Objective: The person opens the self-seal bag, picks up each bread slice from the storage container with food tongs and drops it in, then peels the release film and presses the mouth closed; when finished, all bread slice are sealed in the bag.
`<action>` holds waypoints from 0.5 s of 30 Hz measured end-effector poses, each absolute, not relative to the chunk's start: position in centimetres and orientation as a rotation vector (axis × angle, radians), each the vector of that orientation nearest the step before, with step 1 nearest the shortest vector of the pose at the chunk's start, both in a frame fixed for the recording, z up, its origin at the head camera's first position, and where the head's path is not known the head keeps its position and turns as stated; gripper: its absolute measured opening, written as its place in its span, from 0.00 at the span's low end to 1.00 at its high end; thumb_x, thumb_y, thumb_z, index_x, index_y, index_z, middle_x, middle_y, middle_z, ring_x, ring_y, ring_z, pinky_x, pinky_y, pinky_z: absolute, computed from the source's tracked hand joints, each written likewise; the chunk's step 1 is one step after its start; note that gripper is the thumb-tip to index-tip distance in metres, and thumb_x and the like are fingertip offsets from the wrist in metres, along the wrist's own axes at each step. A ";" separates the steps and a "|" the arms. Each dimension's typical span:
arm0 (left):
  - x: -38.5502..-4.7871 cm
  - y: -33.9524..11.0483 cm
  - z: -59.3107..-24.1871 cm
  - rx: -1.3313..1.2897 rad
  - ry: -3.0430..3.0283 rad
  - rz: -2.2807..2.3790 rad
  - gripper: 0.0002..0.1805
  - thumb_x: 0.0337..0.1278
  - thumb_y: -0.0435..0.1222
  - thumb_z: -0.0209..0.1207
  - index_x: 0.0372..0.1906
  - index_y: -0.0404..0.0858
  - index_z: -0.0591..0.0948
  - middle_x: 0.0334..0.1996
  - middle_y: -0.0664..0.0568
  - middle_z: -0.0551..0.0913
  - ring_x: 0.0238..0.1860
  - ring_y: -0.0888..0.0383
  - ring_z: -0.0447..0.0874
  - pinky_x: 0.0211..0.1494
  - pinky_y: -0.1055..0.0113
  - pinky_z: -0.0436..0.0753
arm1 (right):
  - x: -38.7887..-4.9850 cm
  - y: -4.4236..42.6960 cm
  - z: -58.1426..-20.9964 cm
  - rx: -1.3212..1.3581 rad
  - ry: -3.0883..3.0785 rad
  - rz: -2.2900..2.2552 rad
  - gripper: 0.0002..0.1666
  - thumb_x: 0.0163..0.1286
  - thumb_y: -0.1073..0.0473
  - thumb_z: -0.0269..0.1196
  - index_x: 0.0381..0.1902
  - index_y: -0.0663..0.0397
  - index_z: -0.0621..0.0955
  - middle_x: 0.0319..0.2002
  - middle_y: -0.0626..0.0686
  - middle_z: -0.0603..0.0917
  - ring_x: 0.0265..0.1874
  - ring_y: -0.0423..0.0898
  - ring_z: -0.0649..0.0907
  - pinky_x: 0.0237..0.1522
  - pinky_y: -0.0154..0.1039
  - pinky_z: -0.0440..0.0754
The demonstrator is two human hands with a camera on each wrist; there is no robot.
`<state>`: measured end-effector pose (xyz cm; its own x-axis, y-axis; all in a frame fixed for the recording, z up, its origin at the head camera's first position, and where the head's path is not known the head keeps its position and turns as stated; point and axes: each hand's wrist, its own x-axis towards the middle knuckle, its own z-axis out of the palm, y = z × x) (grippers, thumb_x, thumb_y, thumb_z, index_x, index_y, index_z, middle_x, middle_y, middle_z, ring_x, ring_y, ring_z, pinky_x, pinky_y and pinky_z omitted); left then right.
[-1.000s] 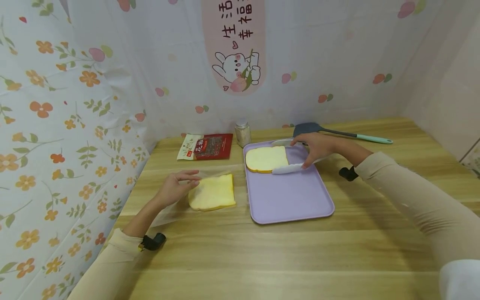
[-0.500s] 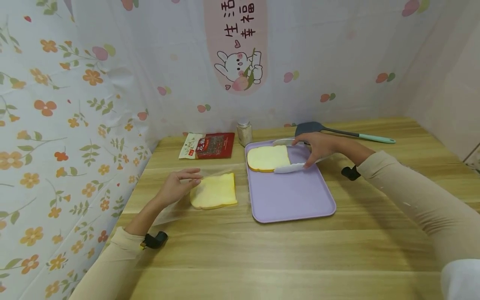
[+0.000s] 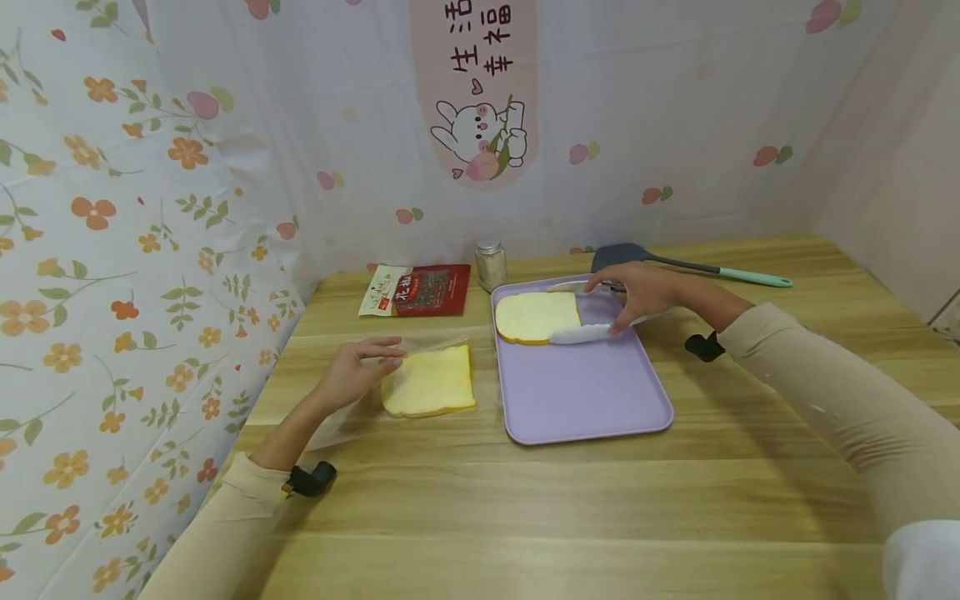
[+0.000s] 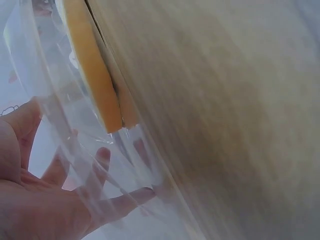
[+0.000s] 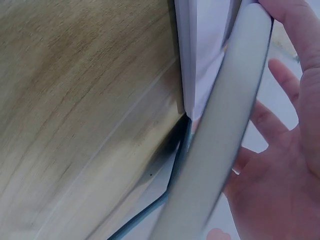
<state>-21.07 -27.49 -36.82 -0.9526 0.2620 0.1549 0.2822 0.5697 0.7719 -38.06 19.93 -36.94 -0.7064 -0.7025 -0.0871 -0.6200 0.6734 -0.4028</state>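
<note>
In the head view, my left hand (image 3: 352,377) holds the edge of a clear plastic bag (image 3: 433,341) on the table. Inside the bag lies a slice of bread (image 3: 437,385). Fingers show through the film in the left wrist view, below the orange crust (image 4: 95,65). My right hand (image 3: 641,290) grips a pair of light tongs (image 3: 581,335) from above, thumb on one arm and fingers on the other. The tong tips sit along both sides of a second bread slice (image 3: 536,315), which lies on the far part of a purple tray (image 3: 588,392).
A red and white spice packet (image 3: 427,292) and a glass jar (image 3: 491,267) stand behind, near the curtain. Beyond the tray lies a dark spatula with a mint handle (image 3: 753,277). The patterned curtain (image 3: 360,167) closes off the back and left.
The head view has shifted slightly. Both hands, the tongs, the bag and the bread slices keep practically the same places.
</note>
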 end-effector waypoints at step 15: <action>-22.9 -28.7 -39.1 -0.527 -2.678 -1.397 0.11 0.63 0.30 0.64 0.46 0.28 0.86 0.60 0.35 0.78 0.66 0.37 0.70 0.68 0.38 0.64 | -35.6 20.9 -36.4 -1.097 2.697 -0.621 0.44 0.45 0.41 0.81 0.57 0.53 0.78 0.59 0.52 0.78 0.56 0.54 0.75 0.56 0.56 0.74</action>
